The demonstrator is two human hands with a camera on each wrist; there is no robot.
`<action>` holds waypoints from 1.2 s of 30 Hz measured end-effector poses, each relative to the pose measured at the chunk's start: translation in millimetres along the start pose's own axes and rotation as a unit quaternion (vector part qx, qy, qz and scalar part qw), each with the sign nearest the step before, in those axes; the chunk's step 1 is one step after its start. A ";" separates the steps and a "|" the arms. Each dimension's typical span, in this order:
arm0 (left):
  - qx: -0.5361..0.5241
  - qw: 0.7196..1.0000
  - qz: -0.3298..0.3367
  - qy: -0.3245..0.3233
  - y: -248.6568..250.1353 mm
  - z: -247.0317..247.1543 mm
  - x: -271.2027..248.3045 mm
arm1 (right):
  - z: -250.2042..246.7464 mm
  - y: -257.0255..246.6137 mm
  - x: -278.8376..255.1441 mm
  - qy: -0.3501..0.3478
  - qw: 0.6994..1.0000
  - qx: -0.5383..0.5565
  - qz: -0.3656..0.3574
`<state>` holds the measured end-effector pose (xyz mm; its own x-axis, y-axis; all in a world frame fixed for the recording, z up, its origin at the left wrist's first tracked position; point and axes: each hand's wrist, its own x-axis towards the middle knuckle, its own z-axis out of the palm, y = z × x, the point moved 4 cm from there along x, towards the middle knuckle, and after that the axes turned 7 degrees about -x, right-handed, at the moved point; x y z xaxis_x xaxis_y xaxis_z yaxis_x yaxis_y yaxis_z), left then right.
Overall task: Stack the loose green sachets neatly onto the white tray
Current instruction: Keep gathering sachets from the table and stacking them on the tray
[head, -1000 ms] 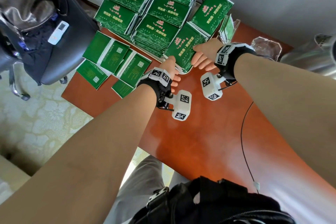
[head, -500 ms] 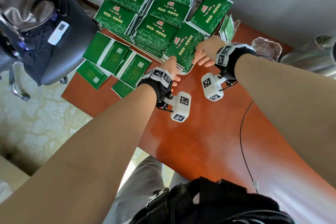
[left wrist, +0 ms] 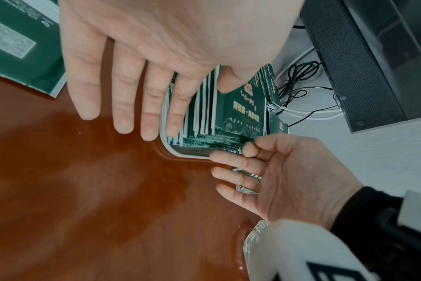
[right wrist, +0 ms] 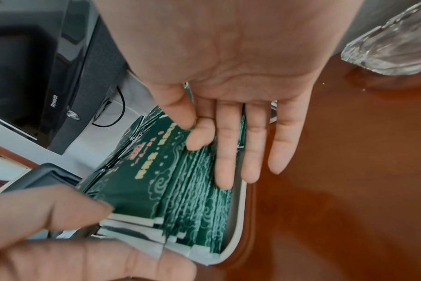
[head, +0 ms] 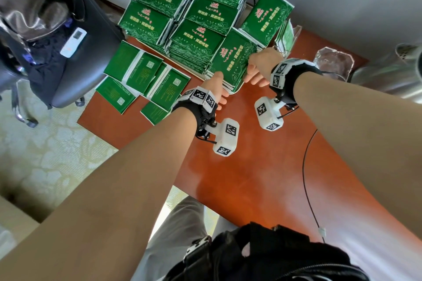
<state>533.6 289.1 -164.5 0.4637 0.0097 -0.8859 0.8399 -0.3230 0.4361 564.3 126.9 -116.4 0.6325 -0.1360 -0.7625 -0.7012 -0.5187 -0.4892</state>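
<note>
Several stacks of green sachets (head: 201, 16) fill the white tray (head: 237, 91) at the back of the red-brown table. My hands flank the nearest stack (head: 230, 59). The left hand (head: 218, 88) lays its straight index finger (left wrist: 178, 114) against the stack's left side, thumb on top. On the other side the right hand (head: 253, 73) presses with straight fingers (right wrist: 226, 152), thumb and index resting on the top sachet. The tray's rim (right wrist: 238, 218) curves round the stack's corner. Several loose sachets (head: 146, 80) lie face down on the table, left of the left hand.
A black chair (head: 96, 36) with a white remote (head: 73, 41) stands past the table's left edge. A glass ashtray (head: 333, 64) and a metal bin (head: 388, 70) sit to the right, a clear holder (head: 286, 34) behind the right hand. A black cable (head: 306, 178) crosses the table.
Both hands have drawn in a little against the nearest stack, the right one shifting slightly left. The stack sits a bit squarer; the loose sachets have not moved.
</note>
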 end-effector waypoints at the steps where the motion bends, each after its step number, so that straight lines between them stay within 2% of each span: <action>1: 0.001 1.000 0.001 0.002 0.8 0.2 -0.5 | -0.2 0.2 -1.4 -0.001 1.000 0.001 0.002; 5: 0.004 1.000 -0.003 0.001 4.0 1.0 -3.3 | -1.2 -1.4 -4.3 0.001 1.000 -0.005 -0.029; 13: 0.023 1.000 -0.012 -0.001 1.9 -1.6 -9.6 | -10.1 7.2 -3.6 0.015 1.000 0.001 -0.008; 16: 0.033 0.999 -0.013 0.004 -0.8 -8.2 -14.7 | -10.7 9.2 -9.4 -0.020 1.000 0.012 0.008; 20: 0.051 0.999 -0.011 -0.007 -12.9 -25.7 -26.3 | -0.7 10.1 -24.7 -0.036 0.997 -0.064 0.021; 22: 0.049 0.999 0.010 -0.002 -18.6 -40.5 -29.6 | 10.3 10.7 -31.4 -0.030 0.995 -0.093 0.018; 27: 0.084 0.993 0.076 0.022 -21.4 -93.3 -26.1 | 52.0 2.7 -44.6 -0.076 0.986 -0.138 0.058; 30: 0.122 0.982 0.145 0.021 -17.0 -126.4 -15.7 | 82.6 -5.1 -43.5 -0.093 0.982 -0.147 0.076; 33: 0.183 0.960 0.213 0.021 -14.8 -159.5 -8.1 | 116.0 -18.5 -46.6 -0.059 0.985 -0.131 0.096; 36: 0.247 0.935 0.252 0.027 -21.2 -201.4 -0.6 | 158.7 -21.9 -51.8 -0.006 0.982 -0.147 0.123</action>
<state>572.3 486.6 -141.4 0.7910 -0.2181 -0.5716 0.2838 -0.6969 0.6586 494.7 279.3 -133.3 0.4512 -0.2775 -0.8482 -0.7059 -0.6925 -0.1489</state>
